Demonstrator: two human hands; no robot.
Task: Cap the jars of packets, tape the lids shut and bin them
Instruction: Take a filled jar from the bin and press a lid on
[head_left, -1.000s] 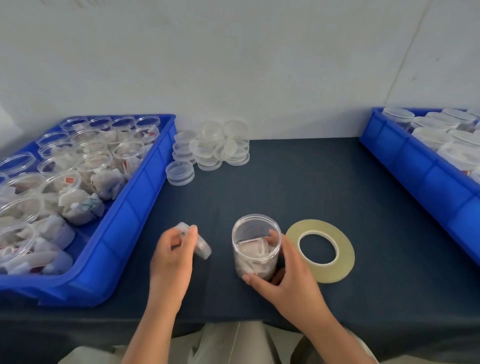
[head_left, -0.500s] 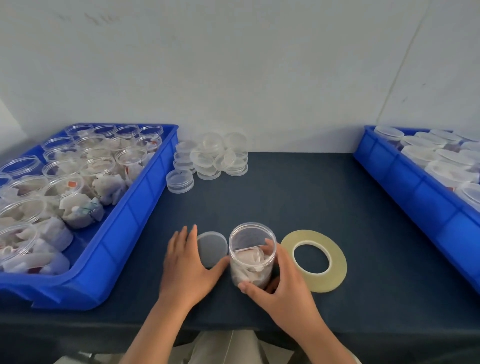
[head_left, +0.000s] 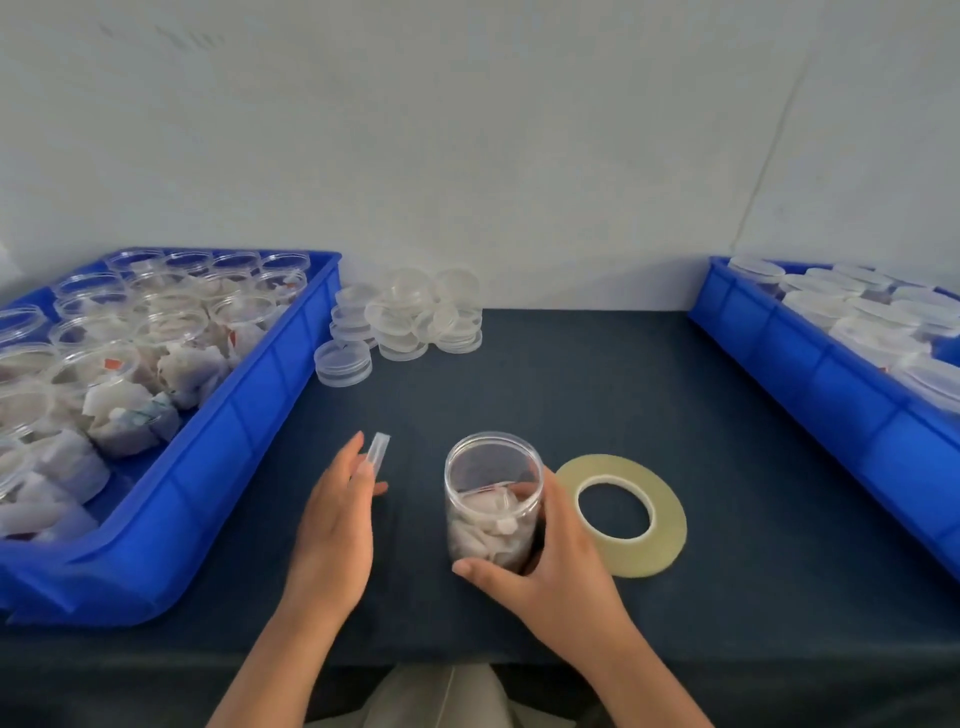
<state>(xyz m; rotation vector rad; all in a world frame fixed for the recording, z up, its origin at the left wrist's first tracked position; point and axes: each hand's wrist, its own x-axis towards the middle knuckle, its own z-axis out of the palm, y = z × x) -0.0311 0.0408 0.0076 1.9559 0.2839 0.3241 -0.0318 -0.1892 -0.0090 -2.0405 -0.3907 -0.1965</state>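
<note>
Pale plastered wall (head_left: 467, 156) rises behind a dark blue table (head_left: 571, 389); near the front edge of the table stands a clear jar (head_left: 493, 467), upright and uncapped, with white packets (head_left: 485, 519) heaped in its lower half; the right hand (head_left: 556, 566) grips this jar from the right side, thumb curled round the base in front and fingers wrapped behind the wall; the left hand (head_left: 337, 525) is just left of the jar and apart from it, fingers nearly straight and pointing away from the person, holding a clear lid (head_left: 377, 456) on edge between fingers and thumb, so that only its thin rim shows; a flat tape roll (head_left: 621, 558) of yellowish clear tape lies on the table just right of the right hand, its near-left edge partly behind the knuckles; along the left side sits a blue left bin (head_left: 249, 441) packed with open jars (head_left: 104, 364) of packets; along the right side a blue right bin (head_left: 810, 374) holds capped jars (head_left: 857, 312); at the back, against the wall and just beside the left bin, a loose pile of spare lids (head_left: 415, 317) is stacked, some leaning.
</note>
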